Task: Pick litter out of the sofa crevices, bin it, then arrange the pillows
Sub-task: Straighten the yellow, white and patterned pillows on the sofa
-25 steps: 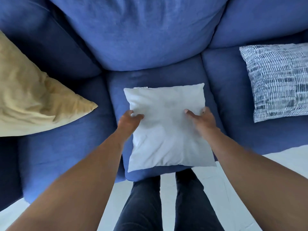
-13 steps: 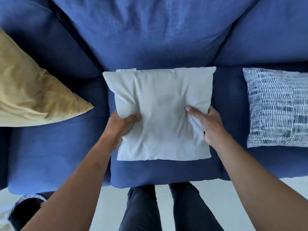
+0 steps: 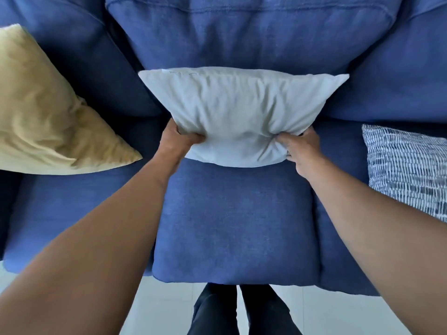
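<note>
- Seat cushion (image 3: 232, 228): woven blue cloth, thick and rounded at the front edge of the sofa.
- Left hand (image 3: 180, 139) and right hand (image 3: 300, 147) each clench a lower corner of the white pillow (image 3: 242, 112).
- The pillow leans on the back cushion (image 3: 242, 39); it looks light, soft and crumply, best held by its corners.

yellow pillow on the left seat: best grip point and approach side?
Grip the yellow pillow by its pointed lower corner, coming from the front right. That corner juts free over the seat cushion, while the pillow's far side leans into the sofa back, judging by this one view.
</note>
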`<action>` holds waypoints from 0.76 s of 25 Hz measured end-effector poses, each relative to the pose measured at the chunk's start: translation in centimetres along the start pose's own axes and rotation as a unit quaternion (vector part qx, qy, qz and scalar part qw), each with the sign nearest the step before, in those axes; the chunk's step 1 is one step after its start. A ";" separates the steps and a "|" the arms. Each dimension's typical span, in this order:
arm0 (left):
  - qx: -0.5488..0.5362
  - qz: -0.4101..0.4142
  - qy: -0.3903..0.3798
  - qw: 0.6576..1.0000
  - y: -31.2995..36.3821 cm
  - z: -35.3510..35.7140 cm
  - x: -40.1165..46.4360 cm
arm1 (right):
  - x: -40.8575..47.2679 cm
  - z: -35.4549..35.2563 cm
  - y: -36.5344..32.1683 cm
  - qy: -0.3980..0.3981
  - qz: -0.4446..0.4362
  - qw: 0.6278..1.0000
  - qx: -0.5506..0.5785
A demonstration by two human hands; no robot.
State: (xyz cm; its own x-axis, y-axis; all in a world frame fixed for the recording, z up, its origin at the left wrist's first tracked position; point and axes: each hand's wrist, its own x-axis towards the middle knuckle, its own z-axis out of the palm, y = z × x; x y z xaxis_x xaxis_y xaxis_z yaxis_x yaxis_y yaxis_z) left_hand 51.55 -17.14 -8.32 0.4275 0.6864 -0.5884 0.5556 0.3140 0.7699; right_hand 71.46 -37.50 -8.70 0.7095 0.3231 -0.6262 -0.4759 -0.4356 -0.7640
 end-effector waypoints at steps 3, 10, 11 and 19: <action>-0.001 0.002 0.017 1.000 0.2 0.2 0.1 | 0.6 0.0 0.1 0.009 0.008 1.000 0.000; 0.043 -0.017 0.053 0.998 1.1 0.8 -3.9 | -3.3 -2.1 -1.8 0.026 -0.023 0.999 0.014; 0.043 -0.031 0.046 0.998 1.4 1.2 -5.2 | -4.5 -2.7 -2.1 0.029 -0.030 0.999 0.020; 0.097 0.022 -0.103 0.990 4.5 6.8 -15.0 | -14.8 -10.2 -2.5 0.117 -0.077 0.990 -0.023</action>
State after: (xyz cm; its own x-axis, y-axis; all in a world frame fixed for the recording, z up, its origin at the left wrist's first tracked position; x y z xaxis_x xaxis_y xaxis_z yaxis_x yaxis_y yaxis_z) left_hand 52.52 -30.49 2.24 0.5791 0.5427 -0.6084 0.6510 0.1414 0.7458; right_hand 67.46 -49.76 4.00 0.8754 0.1875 -0.4455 -0.3321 -0.4362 -0.8363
